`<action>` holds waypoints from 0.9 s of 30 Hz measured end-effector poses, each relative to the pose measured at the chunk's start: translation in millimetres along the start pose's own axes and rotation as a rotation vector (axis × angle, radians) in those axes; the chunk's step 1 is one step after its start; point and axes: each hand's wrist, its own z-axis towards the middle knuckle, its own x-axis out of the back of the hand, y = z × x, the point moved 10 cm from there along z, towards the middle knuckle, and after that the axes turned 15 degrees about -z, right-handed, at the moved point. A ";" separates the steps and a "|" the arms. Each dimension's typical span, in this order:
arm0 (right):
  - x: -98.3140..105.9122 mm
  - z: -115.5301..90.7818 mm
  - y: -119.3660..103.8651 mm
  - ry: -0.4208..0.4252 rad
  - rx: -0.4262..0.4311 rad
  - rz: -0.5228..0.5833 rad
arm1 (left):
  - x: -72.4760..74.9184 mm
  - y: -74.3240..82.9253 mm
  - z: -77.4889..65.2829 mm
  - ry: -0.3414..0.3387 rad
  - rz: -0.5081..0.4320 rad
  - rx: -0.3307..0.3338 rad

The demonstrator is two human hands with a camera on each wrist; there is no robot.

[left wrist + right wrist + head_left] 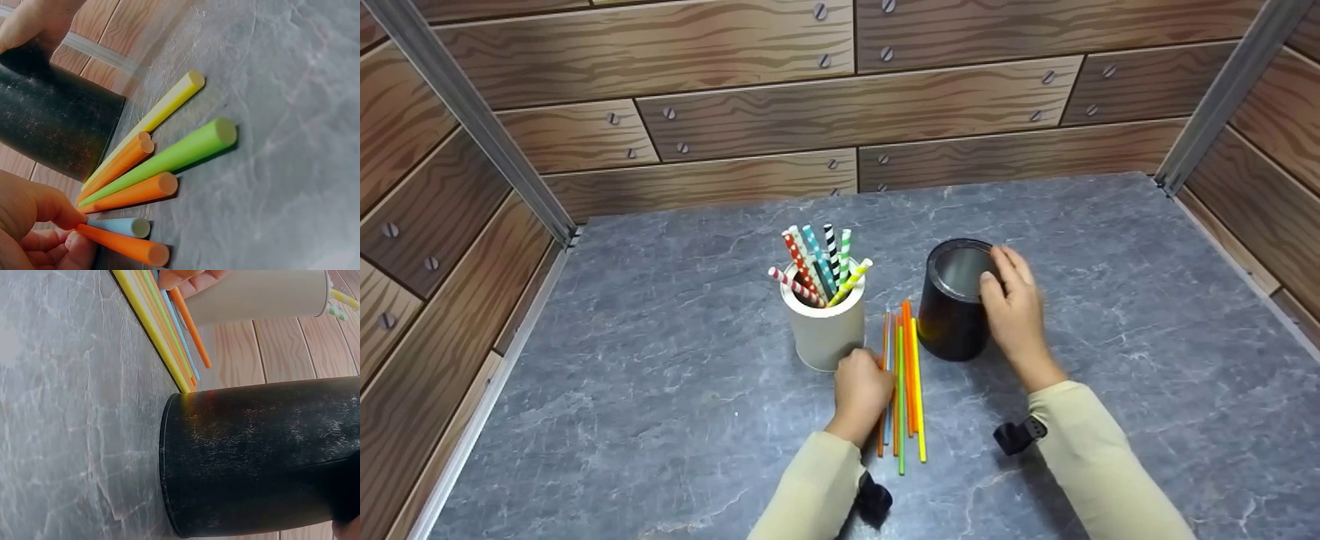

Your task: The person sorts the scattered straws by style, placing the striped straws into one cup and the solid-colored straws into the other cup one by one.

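My left hand (864,386) pinches a thin orange stick (126,246) at the left side of a loose bundle; a light blue stick (135,226) lies right beside the fingertips. In the bundle are also a green stick (901,397), a yellow stick (919,405) and several orange ones, their ends flat and solid-looking. My right hand (1020,311) grips the upper right side of a black cup (952,322), thumb near the rim. The cup stands upright just right of the bundle. Above my left hand, a white cup (826,337) holds patterned paper straws (817,262).
Under everything lies a grey marbled tabletop (660,390). Plank-patterned walls (750,120) enclose the back and both sides, with metal rails (487,127) at the corners. A small black camera is strapped at each wrist.
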 end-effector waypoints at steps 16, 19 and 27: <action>-0.6 -1.5 -0.6 -0.011 0.006 -0.006 | 14.8 28.7 -0.1 0.076 -0.075 -0.102; -1.8 -1.4 0.2 -0.022 0.000 -0.013 | 15.8 37.4 -0.6 0.069 -0.096 -0.119; -2.6 -1.7 -1.7 -0.023 0.006 -0.023 | 21.5 62.3 0.8 0.082 -0.146 -0.198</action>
